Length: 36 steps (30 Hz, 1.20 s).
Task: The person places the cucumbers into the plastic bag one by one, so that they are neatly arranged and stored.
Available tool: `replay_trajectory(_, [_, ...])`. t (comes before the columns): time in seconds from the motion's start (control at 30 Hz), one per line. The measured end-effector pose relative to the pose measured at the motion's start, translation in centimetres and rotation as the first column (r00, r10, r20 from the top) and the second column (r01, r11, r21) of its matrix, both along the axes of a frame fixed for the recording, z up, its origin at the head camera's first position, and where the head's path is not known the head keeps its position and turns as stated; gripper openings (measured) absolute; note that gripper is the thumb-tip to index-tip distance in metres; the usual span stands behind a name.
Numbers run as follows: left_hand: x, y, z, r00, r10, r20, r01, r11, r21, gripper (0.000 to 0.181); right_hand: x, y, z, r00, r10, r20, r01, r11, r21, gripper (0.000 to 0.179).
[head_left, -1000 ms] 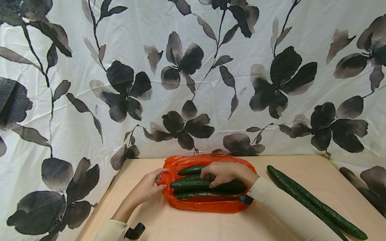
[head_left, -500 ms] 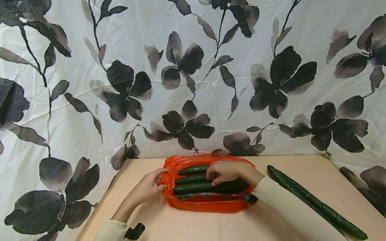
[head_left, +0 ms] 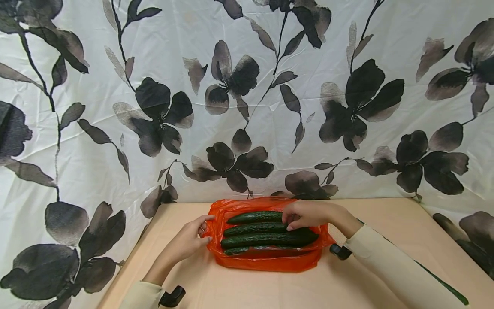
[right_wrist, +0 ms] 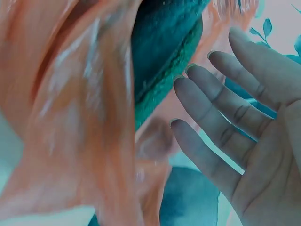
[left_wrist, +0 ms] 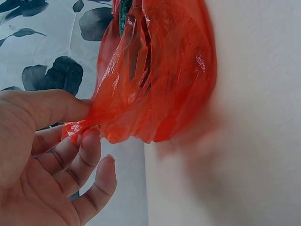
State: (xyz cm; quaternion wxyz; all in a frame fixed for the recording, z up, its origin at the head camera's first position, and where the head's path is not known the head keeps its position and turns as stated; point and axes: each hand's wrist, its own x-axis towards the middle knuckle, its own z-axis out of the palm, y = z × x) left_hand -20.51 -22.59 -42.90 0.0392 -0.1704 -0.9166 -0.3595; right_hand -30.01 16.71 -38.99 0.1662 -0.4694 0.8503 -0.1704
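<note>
A red-orange plastic bag (head_left: 266,262) lies on the table, its mouth spread around several green cucumbers (head_left: 262,240) lying side by side. My left hand (head_left: 189,238) pinches the bag's left edge between thumb and fingers; in the left wrist view the gathered plastic (left_wrist: 80,128) shows between them. Over the right end of the cucumbers hovers my right hand (head_left: 308,214). Its fingers are loosely extended in the right wrist view, apart from the cucumber (right_wrist: 164,70) in the bag, and nothing is in them.
Long cucumbers (head_left: 449,289) lie on the table (head_left: 185,283) at the right, mostly hidden by my right sleeve. A white cloth with dark flowers (head_left: 278,137) hangs behind the table's far edge.
My right hand has let go of a cucumber in the bag and moved right and slightly up. The cucumbers inside now show more fully. My left hand has stayed on the bag's edge.
</note>
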Motion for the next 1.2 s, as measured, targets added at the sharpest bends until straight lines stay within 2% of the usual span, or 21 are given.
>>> replay_trajectory(0.23, [0.0, -0.2, 0.0, 1.0, -0.012, 0.002, 0.012, 1.0, 0.004, 0.057, 0.5, 2.7, 0.9, 0.999, -0.007, -0.043, 0.004, 0.997, -0.071, 0.018])
replay_trajectory(0.43, [0.0, -0.4, -0.2, 1.0, -0.016, -0.004, 0.017, 1.0, 0.002, 0.056, 1.0, 5.1, 1.6, 0.996, -0.081, -0.025, 0.078, 0.993, -0.091, 0.021])
replay_trajectory(0.57, [0.1, -0.5, -0.1, 1.0, -0.016, -0.007, 0.016, 1.0, 0.001, 0.055, 1.3, 6.6, 1.8, 0.992, -0.125, 0.003, 0.125, 0.988, -0.086, 0.022])
replay_trajectory(0.87, [0.2, -0.6, 0.1, 1.0, -0.012, 0.005, 0.012, 1.0, 0.002, 0.055, 2.0, 9.5, 1.7, 0.986, -0.168, 0.025, 0.169, 0.982, -0.086, 0.019])
replay_trajectory(1.2, [0.3, -0.9, 0.1, 1.0, -0.018, 0.001, 0.018, 1.0, 0.002, 0.055, 3.3, 11.7, 2.0, 0.974, -0.228, -0.006, 0.227, 0.97, -0.085, 0.026])
